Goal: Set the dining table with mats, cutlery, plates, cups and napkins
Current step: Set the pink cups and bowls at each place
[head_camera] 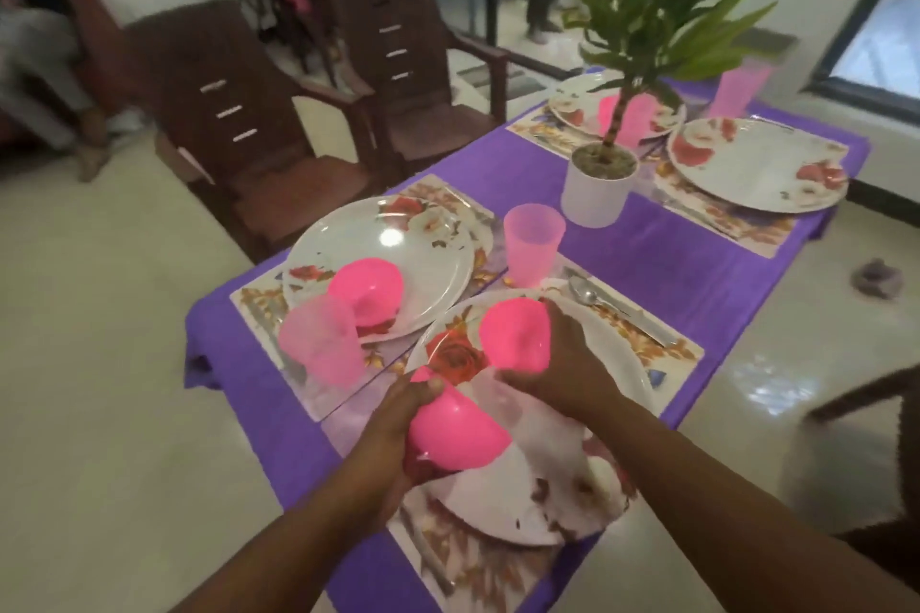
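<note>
Tabletop [662, 259] under purple cloth carries four floral mats with plates; the near plate [617, 373] overhangs a second plate [498, 503] closer to the camera. Potted plant [600, 179] stands mid-table, clear of the work. Left hand [393, 428] holds one pink bowl [455, 433] in a curled grip; right hand [562, 358] grips another pink bowl [515, 336] above the near plate. Risk: either bowl could slip or knock the pink cup [532, 241] just beyond. Cutlery [612, 309] lies right of the plate; napkins, possibly absent, cannot be made out.
</note>
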